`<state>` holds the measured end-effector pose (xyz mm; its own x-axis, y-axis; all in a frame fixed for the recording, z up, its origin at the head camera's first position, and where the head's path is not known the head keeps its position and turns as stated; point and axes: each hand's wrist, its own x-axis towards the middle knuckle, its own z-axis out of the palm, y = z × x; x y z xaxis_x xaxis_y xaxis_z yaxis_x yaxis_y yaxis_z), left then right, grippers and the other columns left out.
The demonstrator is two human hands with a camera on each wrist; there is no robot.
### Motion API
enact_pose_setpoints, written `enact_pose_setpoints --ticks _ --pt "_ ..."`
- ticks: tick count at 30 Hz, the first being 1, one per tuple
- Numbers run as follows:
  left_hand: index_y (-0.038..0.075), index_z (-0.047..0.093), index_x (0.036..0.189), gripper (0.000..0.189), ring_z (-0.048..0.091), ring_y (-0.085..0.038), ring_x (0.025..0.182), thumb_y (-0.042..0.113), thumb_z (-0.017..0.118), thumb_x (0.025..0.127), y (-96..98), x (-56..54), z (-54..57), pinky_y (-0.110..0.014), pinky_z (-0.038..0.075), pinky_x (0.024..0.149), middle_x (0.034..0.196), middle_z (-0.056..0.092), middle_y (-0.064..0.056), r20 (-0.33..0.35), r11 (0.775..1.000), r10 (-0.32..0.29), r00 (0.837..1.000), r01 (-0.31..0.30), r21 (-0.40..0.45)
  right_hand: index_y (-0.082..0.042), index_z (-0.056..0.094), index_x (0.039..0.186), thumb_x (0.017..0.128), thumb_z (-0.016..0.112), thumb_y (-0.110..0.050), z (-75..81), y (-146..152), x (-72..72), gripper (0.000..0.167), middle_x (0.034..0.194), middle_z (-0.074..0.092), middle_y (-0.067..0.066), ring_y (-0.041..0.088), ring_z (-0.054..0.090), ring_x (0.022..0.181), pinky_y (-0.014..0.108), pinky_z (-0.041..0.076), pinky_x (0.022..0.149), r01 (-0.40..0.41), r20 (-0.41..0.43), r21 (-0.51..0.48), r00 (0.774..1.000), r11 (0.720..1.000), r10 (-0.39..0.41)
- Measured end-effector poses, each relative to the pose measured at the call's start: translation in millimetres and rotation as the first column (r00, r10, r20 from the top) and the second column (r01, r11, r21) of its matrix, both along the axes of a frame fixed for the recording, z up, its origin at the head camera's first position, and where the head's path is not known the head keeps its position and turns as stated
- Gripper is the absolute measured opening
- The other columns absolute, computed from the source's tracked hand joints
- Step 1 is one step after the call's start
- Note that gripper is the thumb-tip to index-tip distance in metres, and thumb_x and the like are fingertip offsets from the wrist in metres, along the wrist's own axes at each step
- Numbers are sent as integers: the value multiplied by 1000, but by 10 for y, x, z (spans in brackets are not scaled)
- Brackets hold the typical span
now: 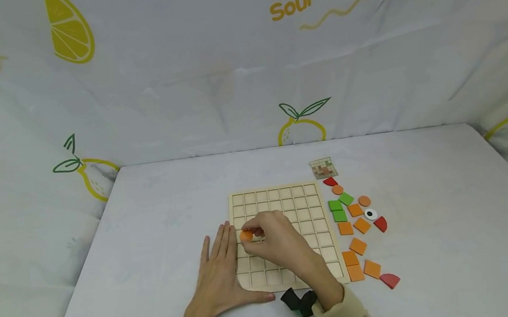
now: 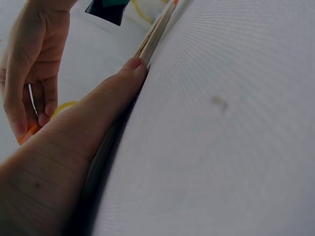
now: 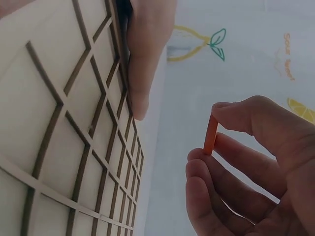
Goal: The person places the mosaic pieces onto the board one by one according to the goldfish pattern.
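Observation:
My right hand (image 1: 275,240) pinches a small round orange piece (image 1: 245,236) between thumb and fingertips, over the left side of the wooden grid board (image 1: 304,202). In the right wrist view the orange piece (image 3: 210,135) shows edge-on, raised above the board's surface. My left hand (image 1: 219,279) lies with straight fingers along the board's left edge, its thumb stretched out near the front edge. The left wrist view shows that thumb (image 2: 110,96) against the board's side. The board's visible cells hold no pieces.
Right of the board lie several orange squares (image 1: 358,246), green squares (image 1: 335,205), red quarter-round pieces (image 1: 390,280), orange discs (image 1: 365,201) and a white eye disc (image 1: 370,214). A small patterned card (image 1: 323,167) lies behind them. A black object (image 1: 291,299), the wrist gear, shows near the front edge.

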<state>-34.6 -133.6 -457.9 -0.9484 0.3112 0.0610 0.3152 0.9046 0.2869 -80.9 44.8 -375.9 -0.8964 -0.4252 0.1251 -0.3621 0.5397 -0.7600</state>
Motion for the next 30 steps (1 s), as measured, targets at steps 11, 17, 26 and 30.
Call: enact_pose_setpoints --ticks 11,17,26,30 --pt "0 18 163 152 17 -28 162 103 55 56 -32 -7 -7 -56 11 128 172 19 -16 -15 1000 -8 1000 8 2 -1 78 88 77 73 0 -209 -107 -47 12 75 67 4 9 50 65 16 39 57 -68 17 53 998 996 67" --pt "1 17 163 152 17 -28 161 103 55 56 -32 -47 -2 -55 15 127 172 18 -16 -17 1000 -16 1000 16 -1 -3 78 88 78 75 -2 -269 -129 -51 11 74 64 3 7 46 65 16 38 57 -67 27 76 998 995 65" --pt "1 16 163 155 15 -27 162 100 61 53 -26 -37 -9 -54 10 129 172 15 -15 -20 999 -7 1000 6 -37 0 79 90 78 74 -1 -313 -160 -70 13 77 67 4 8 49 66 17 41 58 -70 48 92 997 993 66" --pt "2 14 164 155 15 -25 162 100 61 53 -10 -41 -23 -53 10 129 172 16 -13 -20 1000 16 1000 -16 -21 2 79 92 79 75 -1 -331 -182 -74 14 80 68 6 11 52 69 19 44 61 -67 41 102 997 993 63"
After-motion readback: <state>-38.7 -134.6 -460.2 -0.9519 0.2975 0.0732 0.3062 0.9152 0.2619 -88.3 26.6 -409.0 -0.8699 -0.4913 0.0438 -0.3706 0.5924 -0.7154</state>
